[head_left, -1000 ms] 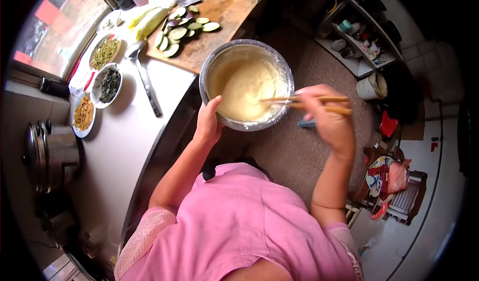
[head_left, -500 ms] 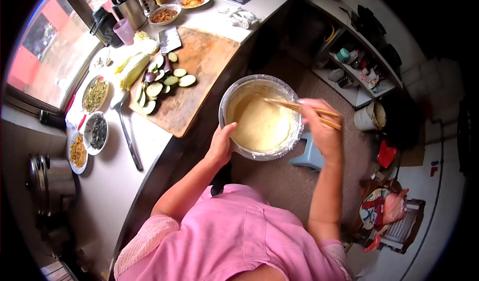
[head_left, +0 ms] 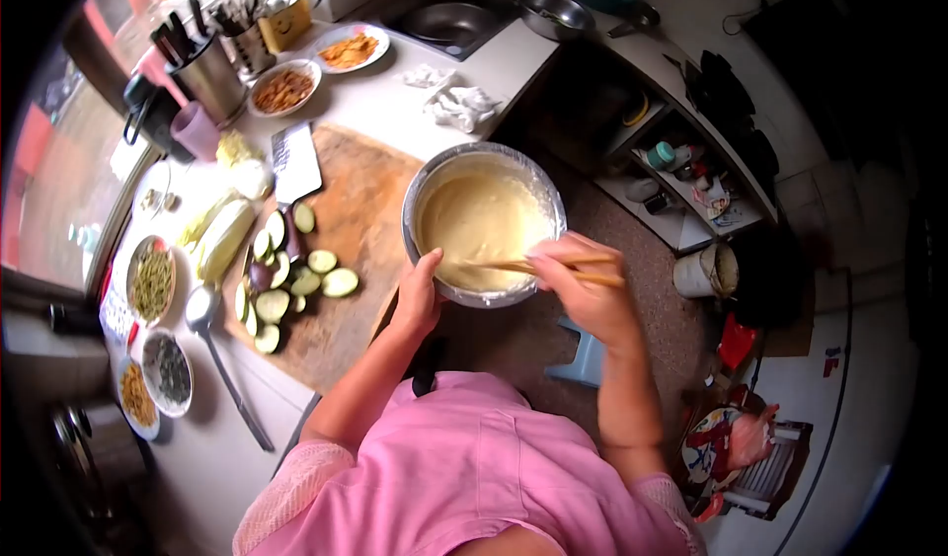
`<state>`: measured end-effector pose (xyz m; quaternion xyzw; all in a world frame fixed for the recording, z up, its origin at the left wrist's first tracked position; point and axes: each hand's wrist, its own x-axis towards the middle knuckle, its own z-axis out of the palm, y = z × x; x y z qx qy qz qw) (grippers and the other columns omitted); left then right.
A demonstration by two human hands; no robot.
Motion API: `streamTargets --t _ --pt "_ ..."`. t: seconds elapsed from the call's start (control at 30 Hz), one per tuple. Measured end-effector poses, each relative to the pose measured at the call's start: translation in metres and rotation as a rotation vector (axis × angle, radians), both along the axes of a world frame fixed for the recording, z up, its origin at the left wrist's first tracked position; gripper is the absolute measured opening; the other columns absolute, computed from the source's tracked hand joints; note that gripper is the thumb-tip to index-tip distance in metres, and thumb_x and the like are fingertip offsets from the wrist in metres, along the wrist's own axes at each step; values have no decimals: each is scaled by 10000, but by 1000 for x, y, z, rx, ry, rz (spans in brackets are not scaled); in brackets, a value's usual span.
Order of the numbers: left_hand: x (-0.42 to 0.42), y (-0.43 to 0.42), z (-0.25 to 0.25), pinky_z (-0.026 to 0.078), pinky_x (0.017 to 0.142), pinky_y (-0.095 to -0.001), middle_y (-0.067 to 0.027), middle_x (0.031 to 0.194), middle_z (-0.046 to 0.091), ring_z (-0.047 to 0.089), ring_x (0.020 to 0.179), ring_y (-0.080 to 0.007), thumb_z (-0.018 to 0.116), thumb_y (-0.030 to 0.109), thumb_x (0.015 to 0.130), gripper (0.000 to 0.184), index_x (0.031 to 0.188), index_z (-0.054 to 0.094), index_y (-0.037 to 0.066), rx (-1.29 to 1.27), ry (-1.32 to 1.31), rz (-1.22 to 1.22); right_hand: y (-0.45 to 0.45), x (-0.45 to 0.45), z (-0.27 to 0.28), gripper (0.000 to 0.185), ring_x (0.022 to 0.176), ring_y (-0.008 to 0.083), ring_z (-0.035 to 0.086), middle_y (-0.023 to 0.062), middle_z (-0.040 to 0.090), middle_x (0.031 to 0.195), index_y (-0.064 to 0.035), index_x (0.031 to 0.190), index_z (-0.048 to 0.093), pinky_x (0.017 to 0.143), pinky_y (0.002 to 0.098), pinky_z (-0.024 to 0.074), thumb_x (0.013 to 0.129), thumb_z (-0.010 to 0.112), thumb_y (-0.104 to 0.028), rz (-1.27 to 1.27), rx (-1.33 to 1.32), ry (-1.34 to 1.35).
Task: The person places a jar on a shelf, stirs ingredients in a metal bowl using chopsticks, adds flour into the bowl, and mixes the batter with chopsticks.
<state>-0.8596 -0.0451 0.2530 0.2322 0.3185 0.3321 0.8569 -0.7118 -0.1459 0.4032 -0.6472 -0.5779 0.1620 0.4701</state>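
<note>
A metal bowl [head_left: 413,210] of pale yellow batter [head_left: 484,215] is held up in front of me, beside the cutting board. My left hand [head_left: 420,294] grips its near left rim, thumb over the edge. In my right hand [head_left: 585,294] is a pair of wooden chopsticks [head_left: 509,266], their tips dipped in the batter near the bowl's close side. Splashes of batter and flour whiten the rim. Sliced eggplant [head_left: 273,306] lies on the wooden cutting board [head_left: 360,186], with a cleaver [head_left: 295,161] at its far edge.
Left on the counter are a cabbage [head_left: 222,238], a long ladle [head_left: 232,378] and several filled dishes. Two plates of food [head_left: 351,50] stand near the sink [head_left: 444,25]. A blue stool [head_left: 576,354] is on the floor below; shelves [head_left: 681,176] stand at the right.
The chopsticks have swept from the bowl's far side to its near side with my right hand. My view has shifted, and the bowl now appears further left, overlapping the board's edge.
</note>
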Motion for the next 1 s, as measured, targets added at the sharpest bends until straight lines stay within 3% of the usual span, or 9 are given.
streamTargets --t 0.17,0.27,0.33,0.43,0.53,0.63,0.7,0.83,1.0 --pt "18 26 7 389 889 -363 -142 1118 503 500 1011 -252 480 219 806 431 1157 410 -22 -32 -61 115 35 62 -5 45 543 145 548 86 586 674 13 770 588 482 244 432 757 581 -30 -150 -33 142" --pt "48 39 -5 452 794 -340 -152 1088 510 537 952 -232 456 196 819 413 1163 403 -26 -68 8 183 56 62 5 51 588 232 573 119 587 679 18 749 583 540 296 452 744 586 -33 202 29 -58" --pt "74 38 1 437 815 -343 -148 1097 507 526 968 -232 456 192 819 413 1165 403 -29 -18 29 209 88 101 -24 45 578 129 547 69 591 693 14 770 605 492 219 416 744 569 6 270 189 -310" --pt "104 45 12 363 912 -356 -137 1125 501 485 1034 -244 490 211 808 441 1170 404 -25 32 -18 281 97 165 -15 47 541 82 511 51 584 679 6 763 605 481 205 408 755 559 10 123 155 -142" --pt "129 58 7 382 889 -351 -131 1092 522 504 1006 -232 490 213 811 397 1130 442 -19 43 29 361 87 178 9 16 617 204 584 106 578 677 10 741 585 546 270 456 731 586 -3 275 -12 -65" --pt "164 53 12 389 882 -350 -138 1100 518 505 1004 -234 477 210 818 398 1133 432 -30 16 68 414 135 195 -15 48 610 218 577 118 582 688 -2 789 604 549 273 458 750 575 -6 501 290 -136" --pt "168 53 22 421 827 -335 -132 1074 517 519 969 -222 450 200 819 413 1155 399 -34 -13 42 453 155 223 -22 77 560 123 540 72 592 679 -4 803 609 503 231 434 790 536 -21 275 156 120" --pt "165 64 23 441 790 -336 -135 1076 515 523 959 -219 448 210 818 412 1146 406 -36 -17 31 463 131 234 2 53 502 101 509 64 579 638 -2 790 613 461 227 406 759 574 -19 273 -93 119" --pt "176 75 24 396 881 -342 -136 1099 516 513 993 -241 447 218 834 393 1141 419 -25 -21 65 430 172 224 -9 53 583 153 567 94 589 679 16 778 606 522 244 439 768 557 -1 348 133 8"
